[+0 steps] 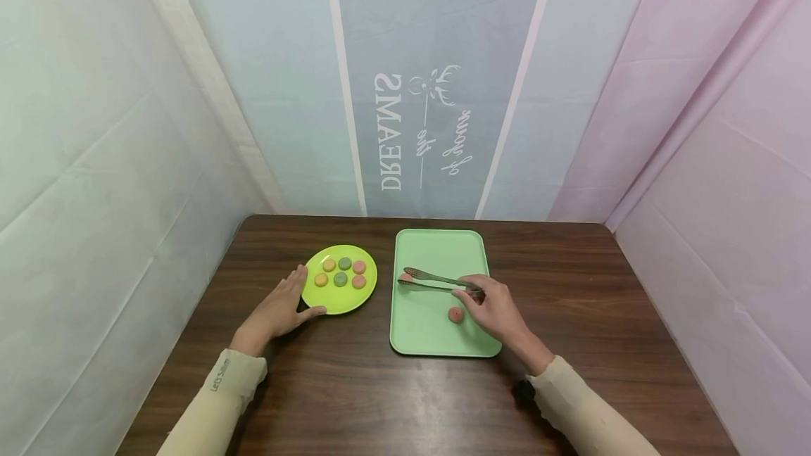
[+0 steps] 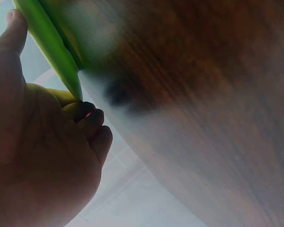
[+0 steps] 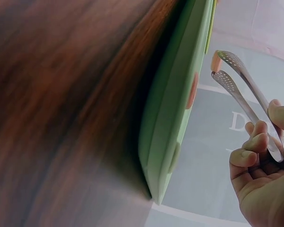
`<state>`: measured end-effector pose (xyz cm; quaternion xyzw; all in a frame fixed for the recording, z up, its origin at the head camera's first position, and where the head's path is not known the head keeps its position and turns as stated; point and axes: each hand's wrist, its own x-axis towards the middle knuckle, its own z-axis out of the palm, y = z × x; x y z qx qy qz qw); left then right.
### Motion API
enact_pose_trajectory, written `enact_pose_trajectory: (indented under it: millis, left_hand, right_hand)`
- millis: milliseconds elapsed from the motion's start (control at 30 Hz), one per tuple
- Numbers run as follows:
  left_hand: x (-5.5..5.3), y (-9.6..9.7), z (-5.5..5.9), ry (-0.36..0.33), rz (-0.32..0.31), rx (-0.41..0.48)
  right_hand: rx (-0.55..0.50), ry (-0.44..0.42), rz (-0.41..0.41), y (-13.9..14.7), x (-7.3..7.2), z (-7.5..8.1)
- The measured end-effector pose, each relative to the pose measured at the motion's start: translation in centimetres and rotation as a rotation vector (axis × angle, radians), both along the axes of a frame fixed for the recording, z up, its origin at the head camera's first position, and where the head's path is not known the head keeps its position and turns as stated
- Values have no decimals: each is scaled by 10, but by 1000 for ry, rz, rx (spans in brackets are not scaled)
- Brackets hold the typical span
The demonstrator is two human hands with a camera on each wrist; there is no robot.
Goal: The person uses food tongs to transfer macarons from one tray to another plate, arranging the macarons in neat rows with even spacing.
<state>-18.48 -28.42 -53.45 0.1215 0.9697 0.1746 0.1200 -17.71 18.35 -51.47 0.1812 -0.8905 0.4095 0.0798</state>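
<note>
My right hand (image 1: 493,305) grips a pair of metal tongs (image 1: 437,277) above the light green tray (image 1: 431,343). Between the tong tips is a pink macaron (image 3: 216,61), partly hidden by them in the head view. Another pink macaron (image 1: 455,314) lies on the tray below my right hand. At the left, my left hand (image 1: 277,309) rests against the near left rim of a yellow-green plate (image 1: 342,305), fingers extended and thumb spread along the edge. On that plate sit two orange macarons (image 1: 321,279), two green macarons (image 1: 340,279) and two pink macarons (image 1: 359,281).
The plate and tray stand apart on a dark wood table (image 1: 329,393). A printed cloth backdrop (image 1: 437,34) rises behind the table's far edge, with pale cloth walls at both sides. A small dark object (image 1: 523,393) shows under the right cuff.
</note>
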Motion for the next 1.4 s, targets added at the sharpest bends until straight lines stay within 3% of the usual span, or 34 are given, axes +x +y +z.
enact_pose_trajectory:
  millis: [800, 1400]
  left_hand:
    - [-2, -2, -4, 6, -5, -7]
    - [-1, -1, -3, 6, -2, -5]
  right_hand:
    - [-48, -41, 62, -24, -1, 0]
    - [-62, 29, 99, -49, -6, -2]
